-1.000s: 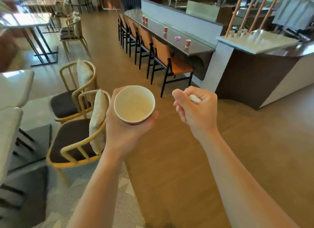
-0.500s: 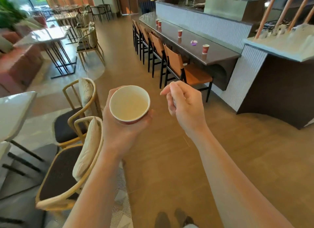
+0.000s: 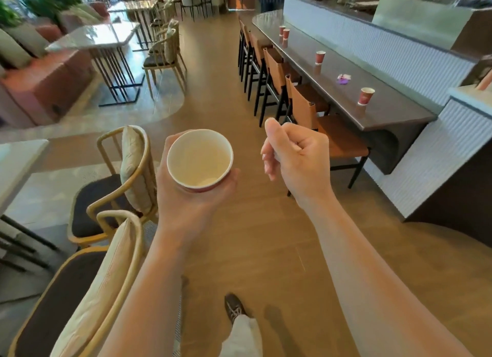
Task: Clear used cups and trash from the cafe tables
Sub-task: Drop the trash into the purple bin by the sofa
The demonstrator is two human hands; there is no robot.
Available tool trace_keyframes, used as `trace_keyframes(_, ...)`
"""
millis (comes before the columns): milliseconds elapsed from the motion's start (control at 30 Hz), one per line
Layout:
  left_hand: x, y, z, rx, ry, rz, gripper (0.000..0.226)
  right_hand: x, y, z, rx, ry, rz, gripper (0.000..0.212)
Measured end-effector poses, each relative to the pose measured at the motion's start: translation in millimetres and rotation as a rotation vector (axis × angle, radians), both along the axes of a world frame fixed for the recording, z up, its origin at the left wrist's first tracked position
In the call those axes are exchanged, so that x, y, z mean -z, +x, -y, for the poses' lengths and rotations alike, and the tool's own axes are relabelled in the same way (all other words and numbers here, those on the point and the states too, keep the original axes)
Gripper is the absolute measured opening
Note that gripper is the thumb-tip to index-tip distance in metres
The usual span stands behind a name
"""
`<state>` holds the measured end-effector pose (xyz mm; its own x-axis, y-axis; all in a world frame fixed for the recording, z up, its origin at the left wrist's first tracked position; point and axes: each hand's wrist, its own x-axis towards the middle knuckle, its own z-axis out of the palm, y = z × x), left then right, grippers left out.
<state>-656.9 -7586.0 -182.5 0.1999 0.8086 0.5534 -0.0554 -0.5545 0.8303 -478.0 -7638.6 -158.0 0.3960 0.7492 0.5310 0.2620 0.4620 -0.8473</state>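
- Paper cup, red outside and pale inside, sits upright in the left hand, its mouth facing up and looking empty.
- Left fingers wrap the cup's base and side from below, closed firmly around it.
- Right hand hangs just beside the cup, apart from it, with the fingers curled loosely inward; whether anything lies inside them I cannot tell.
- Beyond the cup and to its right runs a long dark bar surface; on it stand more red cups, the nearest near its end, another farther along, and a pair at the far part.
- A small purple wrapper lies on that surface between the nearest cup and the next one.
- Brown stools line the surface's near edge.
- Left of the cup stand two cane chairs with cushions.
- Below the cup, a shoe steps on the wooden floor.
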Motion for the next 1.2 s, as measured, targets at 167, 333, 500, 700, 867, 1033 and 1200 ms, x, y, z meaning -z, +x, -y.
trace_keyframes(167,-2.4,49.4,-114.4,-0.040,0.022,0.052,0.064,-7.0,44.5,-112.7,-0.023,-0.001,0.065,0.047)
trace_keyframes(333,-25.4,99.5,-243.5,-0.030,0.044,0.050,0.068,-38.0,96.2,-230.7,-0.031,0.024,0.082,0.046)
trace_keyframes(500,-24.2,139.8,-336.9,-0.015,0.044,0.029,0.066,-31.0,136.7,-326.4,-0.021,0.034,0.029,0.046)
trace_keyframes(700,-9.5,188.8,-452.8,-0.051,0.045,-0.018,0.073,-9.7,189.5,-457.1,-0.059,0.039,0.004,0.046)
trace_keyframes(867,-14.5,248.9,-555.9,-0.123,0.101,-0.064,0.064,0.2,249.4,-582.4,-0.125,0.087,-0.045,0.049)
trace_keyframes(1033,-44.5,301.4,-666.1,-0.219,0.114,-0.017,0.068,-22.3,306.3,-697.3,-0.183,0.076,-0.048,0.049)
trace_keyframes(1200,-45.7,338.3,-756.1,-0.297,0.113,-0.042,0.069,-24.6,343.2,-791.6,-0.209,0.046,-0.075,0.050)
